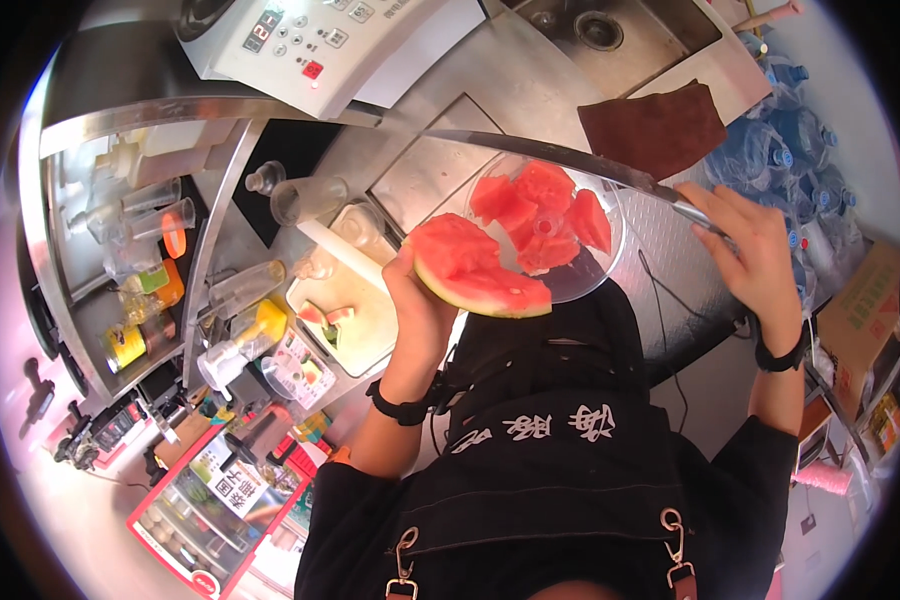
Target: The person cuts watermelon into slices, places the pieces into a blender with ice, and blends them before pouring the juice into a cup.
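My left hand (pixel 418 315) grips a piece of watermelon (pixel 469 266) by its green rind, with the carved red flesh facing up. My right hand (pixel 750 247) holds a long-bladed knife (pixel 562 154) by its handle, the blade pointing left above the counter. Below the blade sits a clear round plastic container (pixel 621 240). Several chunks of red watermelon flesh (pixel 544 191) lie in it, around a raised centre. The held watermelon piece overlaps the container's near left edge in the view. Whether the two touch, I cannot tell.
A cutting board (pixel 364 337) with rind scraps lies left. Near it stand a clear plastic cup (pixel 311 199) and a pump bottle (pixel 229 367). A brown cloth (pixel 654 131) lies beside the metal sink (pixel 645 45). A white appliance (pixel 322 45) stands at the back; wrapped water bottles (pixel 784 150) are right.
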`<action>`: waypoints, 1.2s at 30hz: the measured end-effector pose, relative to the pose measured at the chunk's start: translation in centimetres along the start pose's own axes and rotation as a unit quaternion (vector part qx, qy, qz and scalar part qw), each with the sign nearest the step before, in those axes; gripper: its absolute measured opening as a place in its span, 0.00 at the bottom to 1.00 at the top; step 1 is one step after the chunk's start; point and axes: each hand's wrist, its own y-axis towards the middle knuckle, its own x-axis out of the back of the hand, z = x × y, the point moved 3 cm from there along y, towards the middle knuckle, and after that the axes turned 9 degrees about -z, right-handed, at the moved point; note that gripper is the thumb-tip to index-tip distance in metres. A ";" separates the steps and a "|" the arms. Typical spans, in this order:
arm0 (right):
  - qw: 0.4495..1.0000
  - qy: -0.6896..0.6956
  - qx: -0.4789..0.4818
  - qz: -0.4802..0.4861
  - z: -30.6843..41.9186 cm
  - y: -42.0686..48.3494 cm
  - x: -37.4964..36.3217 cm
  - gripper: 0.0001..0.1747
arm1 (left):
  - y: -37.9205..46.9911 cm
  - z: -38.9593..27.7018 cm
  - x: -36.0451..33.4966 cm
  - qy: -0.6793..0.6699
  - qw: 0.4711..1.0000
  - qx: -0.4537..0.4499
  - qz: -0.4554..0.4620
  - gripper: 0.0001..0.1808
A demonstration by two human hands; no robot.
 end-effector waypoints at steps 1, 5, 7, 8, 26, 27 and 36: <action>1.000 -0.002 0.000 -0.002 0.0 0.6 0.6 0.22 | 0.0 0.0 0.0 -0.003 1.000 -0.006 0.020 0.35; 0.989 -0.116 0.081 0.030 1.0 1.2 2.2 0.22 | -0.4 -0.1 -0.3 -0.018 0.999 -0.003 0.031 0.35; 0.998 0.036 -0.054 0.009 1.4 0.2 1.9 0.20 | -0.9 0.4 -1.0 -0.027 1.000 -0.007 0.003 0.34; 0.997 0.073 -0.026 -0.024 2.1 -0.7 1.4 0.20 | -0.7 1.0 -1.2 -0.013 0.999 -0.045 -0.007 0.34; 0.986 0.040 0.131 -0.094 3.3 -5.7 -5.7 0.21 | -1.0 1.9 -5.5 -0.014 0.979 0.010 0.204 0.38; 0.986 0.044 0.128 -0.097 3.3 -5.7 -5.9 0.21 | -1.0 1.8 -5.5 -0.005 0.978 0.017 0.208 0.40; 0.985 0.075 0.112 -0.110 3.3 -5.5 -6.4 0.21 | -3.5 1.9 -5.4 -0.251 0.922 0.166 0.243 0.45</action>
